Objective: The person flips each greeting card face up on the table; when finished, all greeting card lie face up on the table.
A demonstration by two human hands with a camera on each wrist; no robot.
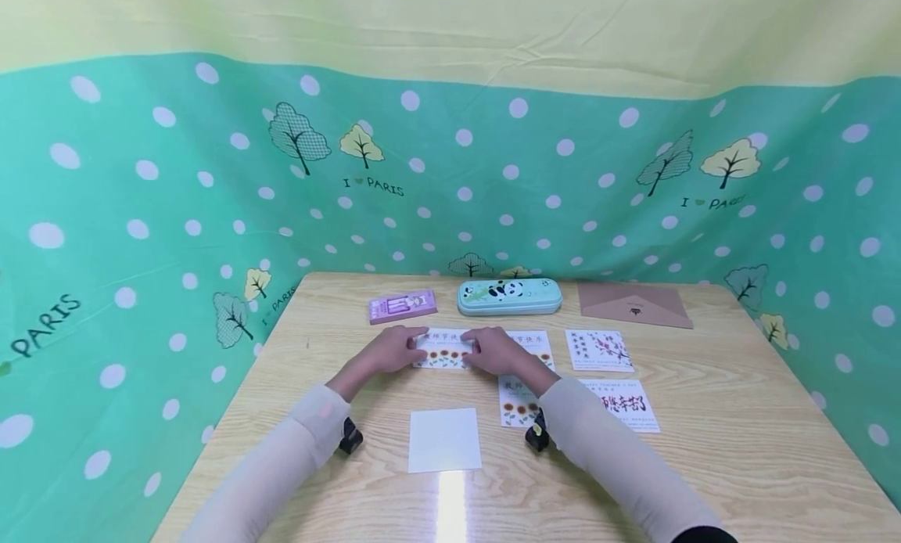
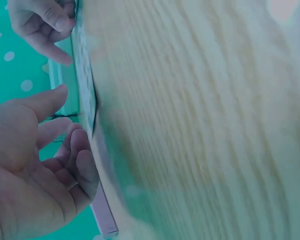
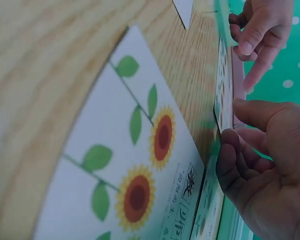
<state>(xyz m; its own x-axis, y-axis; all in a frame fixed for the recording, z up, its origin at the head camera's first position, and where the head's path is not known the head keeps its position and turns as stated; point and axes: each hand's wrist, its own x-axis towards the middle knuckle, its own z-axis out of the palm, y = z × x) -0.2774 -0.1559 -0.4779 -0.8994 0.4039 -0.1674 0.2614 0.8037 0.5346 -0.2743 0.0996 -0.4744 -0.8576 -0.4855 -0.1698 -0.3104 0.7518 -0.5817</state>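
A white card (image 1: 443, 357) printed with sunflowers and Chinese characters lies on the wooden table between both hands. My left hand (image 1: 391, 350) rests at its left edge, thumb and index finger spread apart. At the right edge is my right hand (image 1: 497, 350), its thumb likewise away from the forefinger. In the left wrist view, the left fingers (image 2: 81, 150) bend loosely beside the card's end. The right wrist view shows the right fingers (image 3: 230, 155) at the opposite end. Two more sunflower cards, one upper (image 1: 536, 344) and one lower (image 1: 518, 411), lie partly behind the right hand and forearm.
A blank white square (image 1: 445, 441) lies nearer the front. Along the back are a purple box (image 1: 402, 307), a panda pencil case (image 1: 510, 297) and a brown envelope (image 1: 633, 303). To the right lie a blossom card (image 1: 598, 350) and a red-lettered card (image 1: 633, 410).
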